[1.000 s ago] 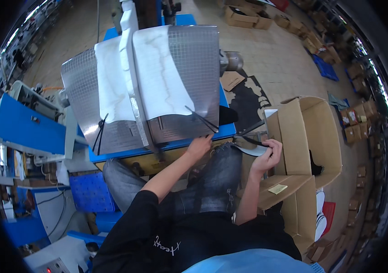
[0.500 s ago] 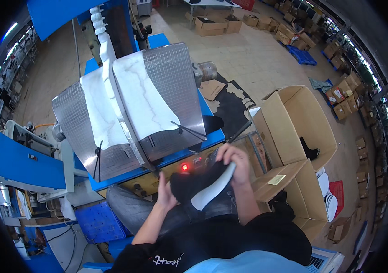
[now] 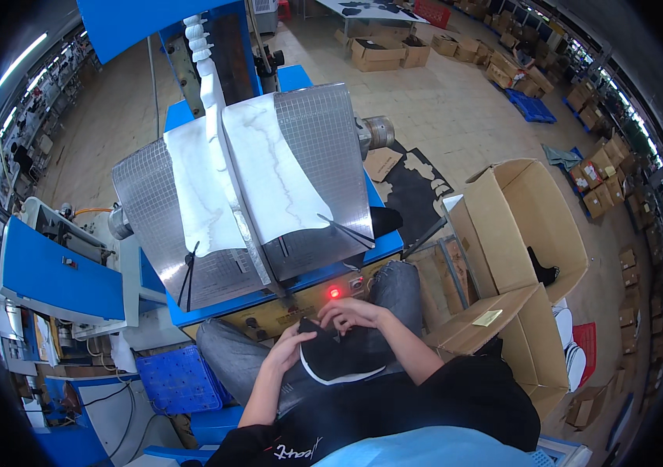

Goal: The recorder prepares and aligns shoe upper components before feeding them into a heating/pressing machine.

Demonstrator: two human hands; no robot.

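A black shoe upper [image 3: 339, 354] with a white lower edge lies over my lap, its white rim curving toward me. My left hand [image 3: 289, 346] grips its left end, thumb on top. At its top edge, my right hand [image 3: 353, 314] has its fingers bent and pinched together on the black material; the fingertips are partly hidden. Just beyond my hands stands a blue machine with a grid-marked curved metal plate [image 3: 320, 148]. White sheet material [image 3: 269, 171] is draped over that plate, under a narrow curved bar [image 3: 234, 183].
A lit red button [image 3: 335, 293] is on the machine's yellow front panel. Open cardboard boxes [image 3: 495, 311] stand close on my right, one with a black piece [image 3: 541, 266] inside. At left are a blue crate [image 3: 180, 380] and a blue cabinet door [image 3: 59, 272].
The shoe upper has been turned and lowered toward my lap, so its white part now shows as a thin edge. My right hand has moved left, from its far end to its top edge.
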